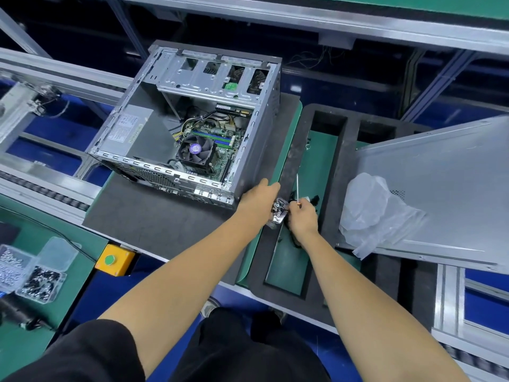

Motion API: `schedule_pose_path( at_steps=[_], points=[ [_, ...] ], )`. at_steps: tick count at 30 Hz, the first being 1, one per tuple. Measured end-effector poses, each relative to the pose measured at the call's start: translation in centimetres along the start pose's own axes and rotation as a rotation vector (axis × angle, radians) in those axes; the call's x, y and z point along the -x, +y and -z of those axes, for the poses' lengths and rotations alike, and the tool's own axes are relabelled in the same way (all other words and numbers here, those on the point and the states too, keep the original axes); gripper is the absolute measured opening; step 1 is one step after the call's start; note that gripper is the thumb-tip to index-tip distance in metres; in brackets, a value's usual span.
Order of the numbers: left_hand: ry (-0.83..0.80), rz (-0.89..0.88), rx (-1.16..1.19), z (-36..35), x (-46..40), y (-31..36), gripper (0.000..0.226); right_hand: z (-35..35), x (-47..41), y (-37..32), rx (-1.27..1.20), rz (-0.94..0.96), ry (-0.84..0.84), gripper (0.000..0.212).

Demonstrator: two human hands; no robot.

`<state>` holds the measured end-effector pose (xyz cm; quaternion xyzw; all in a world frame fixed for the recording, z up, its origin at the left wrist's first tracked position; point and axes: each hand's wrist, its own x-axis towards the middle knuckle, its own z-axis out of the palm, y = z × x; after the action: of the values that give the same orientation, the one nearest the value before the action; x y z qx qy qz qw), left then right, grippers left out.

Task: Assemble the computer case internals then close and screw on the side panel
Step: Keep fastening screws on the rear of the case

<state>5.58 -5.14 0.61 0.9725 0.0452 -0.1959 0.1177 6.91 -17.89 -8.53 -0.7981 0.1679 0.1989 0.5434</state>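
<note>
On the far left I see clear screw boxes [33, 271] on the green counter [80, 274]. Further right the computer case [187, 125] lies open on a dark mat [154, 216], fan and board exposed. My left hand [259, 201] grips a small metal part [278, 213]; my right hand [303, 216] pinches a thin screwdriver [297, 190] beside it. The side panel [440, 175] rests on the foam tray [341, 150], plastic bag [377, 213] atop
</note>
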Motion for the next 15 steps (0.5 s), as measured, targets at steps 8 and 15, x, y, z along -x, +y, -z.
schedule_pose_path(
  at_steps=[8, 15],
  points=[
    [0.104, 0.024, 0.426, -3.3, 1.8, -1.1, 0.016, 0.0, 0.2, 0.1, 0.071, 0.068, -0.032, 0.02],
    [0.146, 0.132, 0.645, -5.3, 1.3, -1.5, 0.006, -0.3, 0.5, 0.3, 0.092, 0.09, -0.022, 0.022]
  ],
)
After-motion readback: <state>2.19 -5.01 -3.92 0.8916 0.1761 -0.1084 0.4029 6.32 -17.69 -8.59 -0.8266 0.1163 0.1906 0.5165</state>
